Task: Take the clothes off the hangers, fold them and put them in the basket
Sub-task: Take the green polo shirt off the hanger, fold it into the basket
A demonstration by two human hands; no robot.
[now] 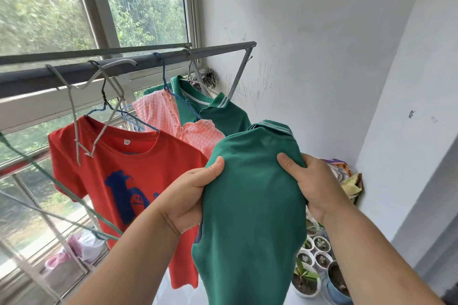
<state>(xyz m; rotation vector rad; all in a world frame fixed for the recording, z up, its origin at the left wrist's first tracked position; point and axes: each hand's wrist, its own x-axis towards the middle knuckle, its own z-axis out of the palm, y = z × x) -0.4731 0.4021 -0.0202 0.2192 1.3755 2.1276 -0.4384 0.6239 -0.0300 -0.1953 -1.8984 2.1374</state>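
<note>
Gripping green polo shirt (252, 218) by shoulders: left hand (188, 195) nine o'clock, right hand (314, 186) three, both clenched; judged light, limp.

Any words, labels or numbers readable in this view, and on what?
No text can be read.
White neck tag inside the red short-sleeved T-shirt: too small to read.
Blue print on its front: figures, no clear letters.
Crumpled packets by the wall: blurred.
</note>
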